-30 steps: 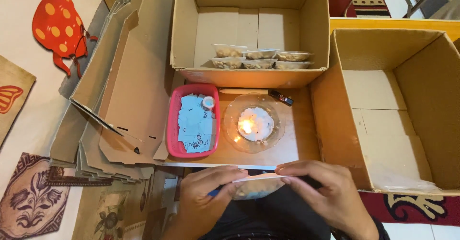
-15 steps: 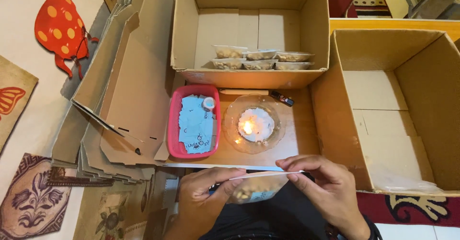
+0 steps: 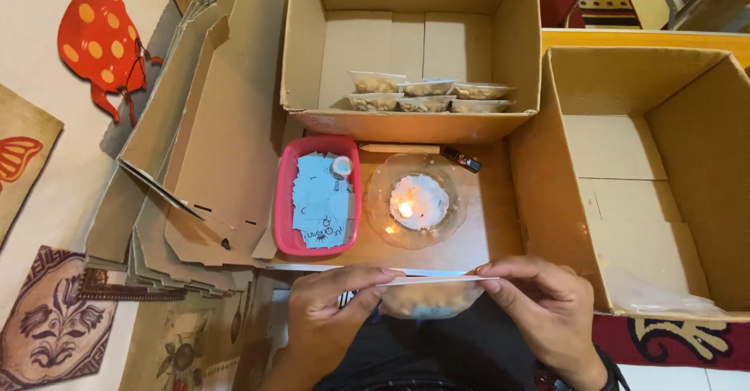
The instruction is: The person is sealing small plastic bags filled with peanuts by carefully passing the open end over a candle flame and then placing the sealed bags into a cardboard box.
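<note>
Far left, a stack of flattened cardboard sheets [image 3: 203,149] lies on the patterned floor covering. Next to it, on the low wooden board [image 3: 488,235], a pink tray [image 3: 283,203] holds blue paper slips [image 3: 319,203] and a small white cap [image 3: 341,166]. Just right of the tray, a clear glass dish [image 3: 414,202] carries a lit candle [image 3: 406,210]. Behind these, an open carton [image 3: 410,121] contains a row of filled clear packets [image 3: 428,96].

Your left hand [image 3: 332,301] pinches the left end of the small clear bag [image 3: 428,301] along its top edge, thumb and fingers closed on it. The bag hangs between both hands, close to your body and just below the near edge of the board, with light-coloured pieces inside. Your right hand [image 3: 543,305] pinches the right end of the same edge, fingers closed likewise.

Far right stands a second open carton [image 3: 687,117]
</note>
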